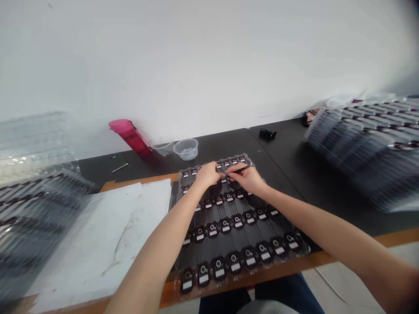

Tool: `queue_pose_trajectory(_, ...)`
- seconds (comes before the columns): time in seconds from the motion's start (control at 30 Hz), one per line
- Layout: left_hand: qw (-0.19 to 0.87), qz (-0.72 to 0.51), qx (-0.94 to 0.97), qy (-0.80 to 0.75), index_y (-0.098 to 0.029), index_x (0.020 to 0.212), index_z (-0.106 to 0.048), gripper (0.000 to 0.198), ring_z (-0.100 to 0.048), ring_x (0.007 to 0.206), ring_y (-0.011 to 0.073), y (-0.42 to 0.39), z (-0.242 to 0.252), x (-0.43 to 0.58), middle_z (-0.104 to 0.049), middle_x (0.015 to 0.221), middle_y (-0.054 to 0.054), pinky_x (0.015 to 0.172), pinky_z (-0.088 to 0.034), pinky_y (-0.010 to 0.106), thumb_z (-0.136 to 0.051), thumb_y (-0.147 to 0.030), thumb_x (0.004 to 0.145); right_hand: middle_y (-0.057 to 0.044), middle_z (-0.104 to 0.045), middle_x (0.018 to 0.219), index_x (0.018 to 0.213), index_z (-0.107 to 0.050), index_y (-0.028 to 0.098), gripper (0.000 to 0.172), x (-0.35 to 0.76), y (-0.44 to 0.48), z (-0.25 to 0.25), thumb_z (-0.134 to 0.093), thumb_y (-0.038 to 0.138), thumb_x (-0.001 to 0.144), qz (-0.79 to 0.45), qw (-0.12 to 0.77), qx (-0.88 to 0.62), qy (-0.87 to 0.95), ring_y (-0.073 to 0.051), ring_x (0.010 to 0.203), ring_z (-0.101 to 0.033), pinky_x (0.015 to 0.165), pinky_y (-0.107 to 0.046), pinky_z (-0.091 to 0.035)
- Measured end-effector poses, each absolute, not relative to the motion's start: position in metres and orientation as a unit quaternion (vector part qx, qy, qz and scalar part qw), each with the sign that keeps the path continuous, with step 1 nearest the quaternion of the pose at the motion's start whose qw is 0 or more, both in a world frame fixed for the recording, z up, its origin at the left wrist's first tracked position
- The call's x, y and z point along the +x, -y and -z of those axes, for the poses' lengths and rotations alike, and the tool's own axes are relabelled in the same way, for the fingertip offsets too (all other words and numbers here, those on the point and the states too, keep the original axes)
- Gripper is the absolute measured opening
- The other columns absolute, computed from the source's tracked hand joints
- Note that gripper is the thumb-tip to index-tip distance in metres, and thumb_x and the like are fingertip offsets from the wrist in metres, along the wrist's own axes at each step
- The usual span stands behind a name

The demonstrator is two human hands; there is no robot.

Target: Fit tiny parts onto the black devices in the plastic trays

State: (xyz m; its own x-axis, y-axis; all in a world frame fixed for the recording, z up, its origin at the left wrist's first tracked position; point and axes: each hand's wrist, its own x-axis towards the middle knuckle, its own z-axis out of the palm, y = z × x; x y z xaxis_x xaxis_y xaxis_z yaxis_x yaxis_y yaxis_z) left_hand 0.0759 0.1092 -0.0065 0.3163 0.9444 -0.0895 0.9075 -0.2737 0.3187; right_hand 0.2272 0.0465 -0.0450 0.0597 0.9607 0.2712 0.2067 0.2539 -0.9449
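Many black devices (237,221) in clear tray (303,248); right hand (247,179) holds thin tool (241,169).

A white wall (196,65) rises behind the dark desk (212,146); a pink bottle (130,137) lies tilted against the wall, with a clear plastic cup (163,148) on its side just beside it, touching a clear plastic bowl (186,149) of small pale bits; a thin metal stick (119,167) lies near the bottle; a black clip (267,134) sits farther right; a white sheet (98,244) covers the near left; tall stacks of clear trays (363,148) stand at the right, more stacks (36,209) at the left.
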Motion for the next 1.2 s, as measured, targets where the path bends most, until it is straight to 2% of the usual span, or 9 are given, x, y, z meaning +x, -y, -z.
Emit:
queue_pose_trajectory(0.87, 0.137, -0.066, 0.802, -0.578, -0.020, 0.105, -0.061, 0.047, -0.063, 0.092, 0.0252, -0.106, 0.008, 0.076, -0.070, 0.100, 0.007, 0.069, -0.044, 0.028, -0.067, -0.046, 0.066, -0.006, -0.069, 0.087, 0.083, -0.068, 0.016, 0.013, 0.231, -0.042, 0.039, -0.062, 0.024, 0.075, -0.338, 0.517, -0.521, 0.589, -0.014, 0.068, -0.065, 0.067, -0.028, -0.055)
queue_pose_trajectory(1.0, 0.136, -0.071, 0.801, -0.578, -0.021, 0.104, -0.061, 0.046, -0.063, 0.091, 0.0259, -0.105, 0.008, 0.076, -0.070, 0.099, 0.007, 0.068, -0.043, 0.029, -0.068, -0.046, 0.065, -0.007, -0.068, 0.094, 0.085, -0.067, 0.016, 0.016, 0.239, -0.040, 0.033, -0.063, 0.028, 0.074, -0.335, 0.543, -0.519, 0.569, -0.016, 0.075, -0.066, 0.071, -0.029, -0.056)
queue_pose_trajectory(1.13, 0.150, -0.072, 0.794, -0.584, -0.021, 0.108, -0.060, 0.050, -0.063, 0.091, 0.0246, -0.107, 0.009, 0.075, -0.069, 0.100, 0.007, 0.068, -0.043, 0.028, -0.068, -0.047, 0.065, -0.005, -0.066, 0.089, 0.089, -0.064, 0.016, 0.021, 0.255, -0.029, 0.016, -0.063, 0.031, 0.074, -0.348, 0.584, -0.508, 0.530, -0.014, 0.070, -0.064, 0.069, -0.029, -0.057)
queue_pose_trajectory(1.2, 0.162, -0.074, 0.790, -0.586, -0.021, 0.110, -0.060, 0.052, -0.063, 0.091, 0.0241, -0.109, 0.011, 0.074, -0.069, 0.100, 0.007, 0.069, -0.043, 0.028, -0.069, -0.046, 0.065, -0.003, -0.063, 0.085, 0.098, -0.061, 0.017, 0.027, 0.271, -0.020, 0.006, -0.061, 0.032, 0.076, -0.330, 0.573, -0.535, 0.526, -0.013, 0.066, -0.063, 0.066, -0.027, -0.057)
